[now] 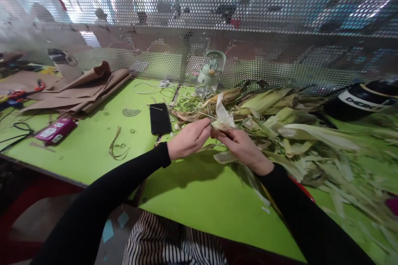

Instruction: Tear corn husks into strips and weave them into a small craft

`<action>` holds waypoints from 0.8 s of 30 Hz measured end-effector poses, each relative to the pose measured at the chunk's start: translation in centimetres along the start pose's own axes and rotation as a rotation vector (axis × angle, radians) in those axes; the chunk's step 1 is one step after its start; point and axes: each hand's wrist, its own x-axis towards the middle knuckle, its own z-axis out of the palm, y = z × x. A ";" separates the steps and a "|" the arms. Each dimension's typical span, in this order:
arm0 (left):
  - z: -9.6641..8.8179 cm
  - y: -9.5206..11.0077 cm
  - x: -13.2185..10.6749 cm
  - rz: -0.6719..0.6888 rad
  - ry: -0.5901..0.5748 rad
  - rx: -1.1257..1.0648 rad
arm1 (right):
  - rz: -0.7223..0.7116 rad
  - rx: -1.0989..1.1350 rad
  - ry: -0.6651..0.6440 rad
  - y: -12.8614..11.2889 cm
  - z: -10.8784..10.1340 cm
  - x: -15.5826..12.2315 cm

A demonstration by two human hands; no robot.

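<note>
Both hands meet over the green table (186, 194), pinching a small bundle of pale corn husk (222, 124). My left hand (191, 137) is closed, thumb and fingertips pressed together at the left end of the bundle. From the other side my right hand (244, 149) grips the husk, with a pale strip hanging below it. One white husk strip (221, 109) sticks up from between the hands. A heap of green and tan corn husks (280, 120) spreads just beyond and to the right of my right hand. Fingertips partly hide the held piece.
A black phone (160, 119) lies left of my hands. Behind stands a pale green bottle (211, 72) by a perforated metal screen (155, 49). A black container (363, 101) is at right. Brown paper (90, 89), a purple power strip (56, 131) and a protractor (131, 112) lie left.
</note>
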 end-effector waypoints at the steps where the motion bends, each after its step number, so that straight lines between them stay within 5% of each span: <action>1: 0.1 -0.1 0.1 -0.023 0.029 0.012 | 0.008 -0.027 0.008 0.0 0.2 0.0; 12: 0.7 -0.7 0.5 -0.187 0.075 -0.210 | 0.003 -0.214 0.257 -0.6 1.7 -0.7; 19: 0.8 0.2 0.2 -0.329 0.037 -0.604 | -0.055 -0.207 0.253 -0.7 2.3 -0.7; 24: 0.4 0.8 0.0 -0.354 0.010 -0.647 | -0.026 -0.185 0.254 -0.7 2.2 -0.7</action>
